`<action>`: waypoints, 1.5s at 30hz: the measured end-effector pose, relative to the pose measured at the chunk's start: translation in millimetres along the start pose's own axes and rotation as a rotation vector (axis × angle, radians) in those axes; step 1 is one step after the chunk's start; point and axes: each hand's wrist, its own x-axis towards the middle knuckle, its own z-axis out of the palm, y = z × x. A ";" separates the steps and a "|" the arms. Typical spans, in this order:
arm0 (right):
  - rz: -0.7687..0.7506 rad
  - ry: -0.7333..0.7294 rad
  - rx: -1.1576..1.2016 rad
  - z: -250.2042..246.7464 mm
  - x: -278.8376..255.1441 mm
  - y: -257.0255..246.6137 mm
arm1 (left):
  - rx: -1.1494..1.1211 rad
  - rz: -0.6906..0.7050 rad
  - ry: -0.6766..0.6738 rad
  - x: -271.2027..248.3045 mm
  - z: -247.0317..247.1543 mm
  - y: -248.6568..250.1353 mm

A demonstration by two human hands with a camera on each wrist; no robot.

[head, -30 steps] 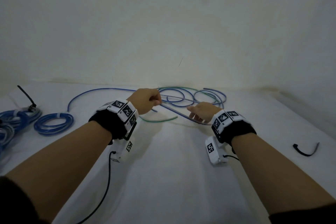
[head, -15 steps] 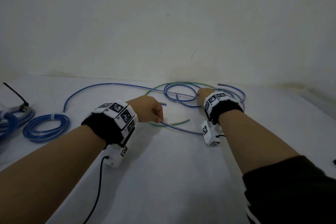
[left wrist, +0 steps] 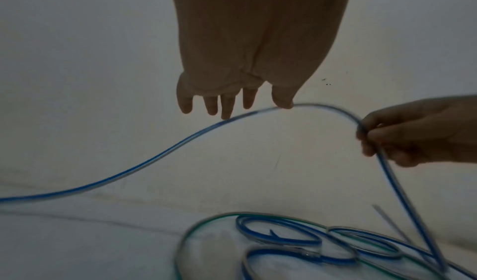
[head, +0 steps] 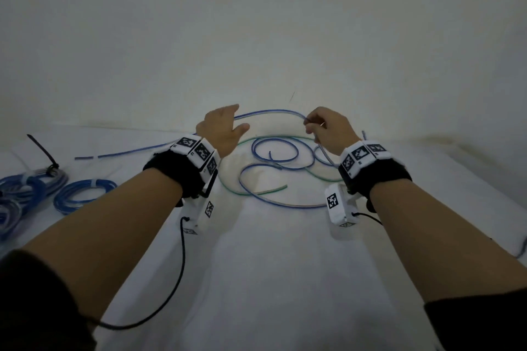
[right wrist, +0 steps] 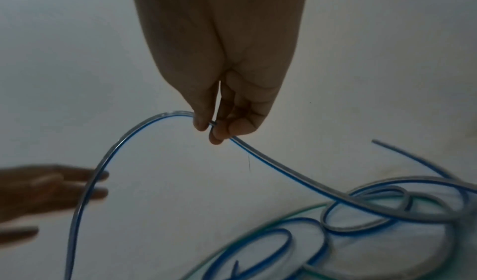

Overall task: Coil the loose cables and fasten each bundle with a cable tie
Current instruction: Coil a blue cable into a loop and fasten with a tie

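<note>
Tied blue cable coils (head: 82, 194) lie at left, seemingly finished. Right hand (head: 328, 129) pinches loose blue-striped clear cable (head: 271, 112); left hand (head: 224, 129) open-fingered beneath it. Green-striped cable (head: 322, 177) uncoiled.

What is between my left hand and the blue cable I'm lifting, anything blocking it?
Nothing visible. The left hand is open, its straight fingers right at the raised blue cable, with only air there. The right hand already pinches that cable. The loose loops lie lower, on the white surface.
</note>
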 end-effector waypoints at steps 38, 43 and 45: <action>-0.571 0.458 -0.484 12.4 -24.7 -61.7 | -0.732 0.112 -0.303 -48.4 -32.8 36.7; -0.308 0.489 -0.425 -5.1 -11.3 -53.2 | -0.672 -0.086 -0.674 -64.1 -38.4 6.7; -0.250 0.486 -0.474 -10.5 -8.7 -50.7 | -0.632 -0.159 -0.715 -69.7 -41.5 -5.7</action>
